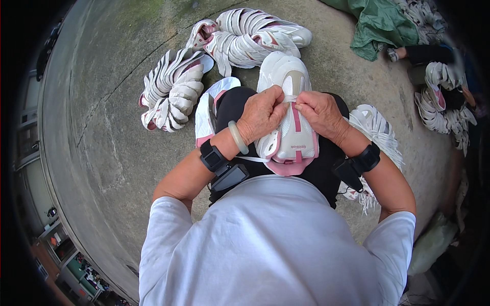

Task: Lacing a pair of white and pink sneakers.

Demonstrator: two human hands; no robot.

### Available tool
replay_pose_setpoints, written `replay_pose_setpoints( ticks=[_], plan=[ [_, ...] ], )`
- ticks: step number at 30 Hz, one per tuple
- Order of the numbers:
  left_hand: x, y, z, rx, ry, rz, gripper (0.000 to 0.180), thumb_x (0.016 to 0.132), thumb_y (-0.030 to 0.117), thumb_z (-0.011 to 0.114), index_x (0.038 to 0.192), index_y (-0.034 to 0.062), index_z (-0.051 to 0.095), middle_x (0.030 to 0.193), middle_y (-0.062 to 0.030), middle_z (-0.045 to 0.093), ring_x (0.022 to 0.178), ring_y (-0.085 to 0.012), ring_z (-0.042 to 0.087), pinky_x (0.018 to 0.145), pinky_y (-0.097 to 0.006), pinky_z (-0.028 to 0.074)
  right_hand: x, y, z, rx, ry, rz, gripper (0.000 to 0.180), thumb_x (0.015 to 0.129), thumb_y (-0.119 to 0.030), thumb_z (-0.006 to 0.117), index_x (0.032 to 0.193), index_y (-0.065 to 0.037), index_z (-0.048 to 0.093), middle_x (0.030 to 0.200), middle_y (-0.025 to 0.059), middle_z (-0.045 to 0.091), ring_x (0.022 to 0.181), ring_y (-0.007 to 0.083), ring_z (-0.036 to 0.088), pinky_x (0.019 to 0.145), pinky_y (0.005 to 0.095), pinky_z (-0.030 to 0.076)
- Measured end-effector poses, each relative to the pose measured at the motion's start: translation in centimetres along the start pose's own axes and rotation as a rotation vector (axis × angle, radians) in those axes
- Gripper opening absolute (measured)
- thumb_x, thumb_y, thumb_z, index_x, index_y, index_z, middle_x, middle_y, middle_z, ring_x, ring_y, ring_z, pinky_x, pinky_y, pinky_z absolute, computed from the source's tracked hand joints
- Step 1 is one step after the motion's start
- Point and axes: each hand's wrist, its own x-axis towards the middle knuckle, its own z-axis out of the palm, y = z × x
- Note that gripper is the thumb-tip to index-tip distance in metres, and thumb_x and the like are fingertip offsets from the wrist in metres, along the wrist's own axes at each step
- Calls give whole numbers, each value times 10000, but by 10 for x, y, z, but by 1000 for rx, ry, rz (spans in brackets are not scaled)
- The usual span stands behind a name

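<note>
The shoe upper (298,130), white and beige with pink trim, lies on the person's black trousers (229,104), toe pointing to the far side and pink-edged collar near the body. The left hand (260,115) has its grip closed, thumb and forefinger pinching the white lace (290,98) above the tongue. The right hand (324,113) pinches the same lace just beside it, its grip likewise closed. The lace lies across the upper between the two hands.

A pale bangle (238,137) circles the left wrist; each forearm carries a strapped black device.

Beside the left leg I note a loose upper (203,117). On the concrete floor (120,132) stand a curved stack (176,92) of uppers to the far left and a larger one (250,38) beyond the lap. Further uppers with white laces (376,131) lie at the right leg. Green sheeting (375,25) lies far right.
</note>
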Motion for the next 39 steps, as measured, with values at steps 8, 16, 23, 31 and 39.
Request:
replay_pose_setpoints(
  ticks=[8, 16, 23, 31, 39],
  plan=[
    [-6, 10, 2, -95, 78, -33, 182, 741, 46, 650, 894, 34, 551, 660, -13, 473, 562, -59, 415, 514, -223, 378, -12, 2, -9, 134, 89, 130, 146, 743, -151, 607, 773, -41, 517, 711, 129, 574, 676, 324, 585, 618, 384, 456],
    [-5, 11, 6, -23, 43, 11, 200, 748, 13, 639, 933, 39, 569, 706, -29, 510, 588, -88, 471, 547, -226, 411, -5, -2, 10, -9, 172, 107, 94, 750, -128, 584, 775, -42, 552, 749, 143, 590, 725, 342, 582, 636, 404, 451],
    [-4, 11, 8, 132, 58, 145, 176, 757, 51, 656, 910, 47, 569, 735, -93, 555, 612, -222, 563, 576, -291, 453, -1, 9, 10, 45, 100, 44, 101, 764, -134, 561, 765, -32, 566, 772, 156, 595, 757, 351, 582, 669, 421, 454],
    [0, 17, 3, 270, 51, 109, 117, 781, 100, 615, 765, 31, 522, 683, -137, 538, 614, -325, 540, 548, -368, 429, 3, 5, 1, 75, 38, 56, 149, 749, -171, 584, 775, -25, 570, 689, 154, 595, 673, 332, 595, 641, 395, 466],
    [-64, -50, -122, 557, 233, -240, 119, 785, 104, 587, 741, 8, 531, 590, -170, 550, 567, -360, 556, 519, -413, 423, -38, 21, -30, 24, 105, 115, 228, 714, -152, 616, 894, -33, 543, 642, 134, 559, 606, 293, 579, 592, 372, 451]
  ],
)
